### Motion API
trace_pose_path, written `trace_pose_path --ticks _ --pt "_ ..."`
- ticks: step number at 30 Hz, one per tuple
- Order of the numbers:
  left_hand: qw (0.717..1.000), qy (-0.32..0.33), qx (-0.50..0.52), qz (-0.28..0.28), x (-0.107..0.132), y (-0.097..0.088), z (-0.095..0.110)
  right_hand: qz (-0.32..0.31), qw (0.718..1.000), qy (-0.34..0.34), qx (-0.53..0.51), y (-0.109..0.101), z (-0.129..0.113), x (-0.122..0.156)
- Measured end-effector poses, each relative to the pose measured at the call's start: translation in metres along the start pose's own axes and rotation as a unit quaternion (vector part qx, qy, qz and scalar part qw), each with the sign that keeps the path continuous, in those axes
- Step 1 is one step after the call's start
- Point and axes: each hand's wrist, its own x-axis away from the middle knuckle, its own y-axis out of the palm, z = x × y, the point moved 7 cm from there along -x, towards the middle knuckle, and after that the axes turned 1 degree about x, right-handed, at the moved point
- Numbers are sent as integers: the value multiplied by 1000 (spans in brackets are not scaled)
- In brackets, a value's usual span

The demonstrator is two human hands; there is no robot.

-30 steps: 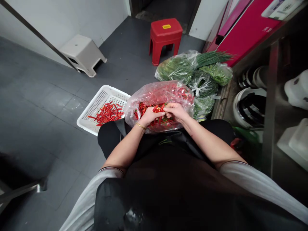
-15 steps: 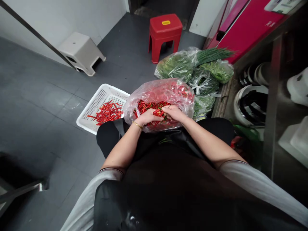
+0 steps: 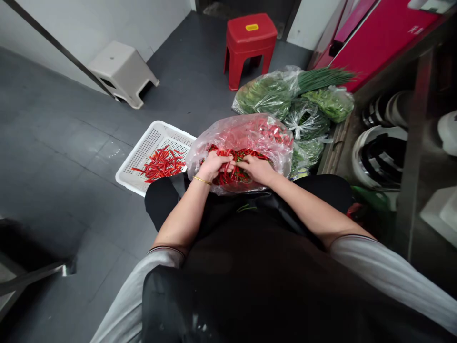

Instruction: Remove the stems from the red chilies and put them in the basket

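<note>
Left fingers (image 3: 216,162) curl around red chilies (image 3: 224,153) — right fingers (image 3: 249,165), loosely bent, touch the pile (image 3: 235,177), any grip unclear.

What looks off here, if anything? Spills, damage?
Nothing major stands out: red chillies sit in the white basket and the plastic bag. Slightly odd: pale marks on the black apron and a shiny patch on the floor; glare or wetness, I can't tell.

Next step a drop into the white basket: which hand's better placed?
Left, I'd judge. The left hand appears to hold red chillies and is nearer the white basket. The right hand is farther off, its fingers at the bag's contents.
</note>
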Motion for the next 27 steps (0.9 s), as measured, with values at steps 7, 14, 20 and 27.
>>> trace_pose_path --ticks 7,14,20,27 --pt "987 152 -57 20 -4 0 9 105 982 13 -156 -19 8 -17" --pt "988 131 -81 -19 -6 24 -3 182 965 20 -189 -48 10 -9" --pt "990 94 -76 79 -8 -12 -1 20 980 141 -136 6 7 -29" --pt "987 127 -74 58 -16 -9 -7 22 896 172 -409 12 19 -44"
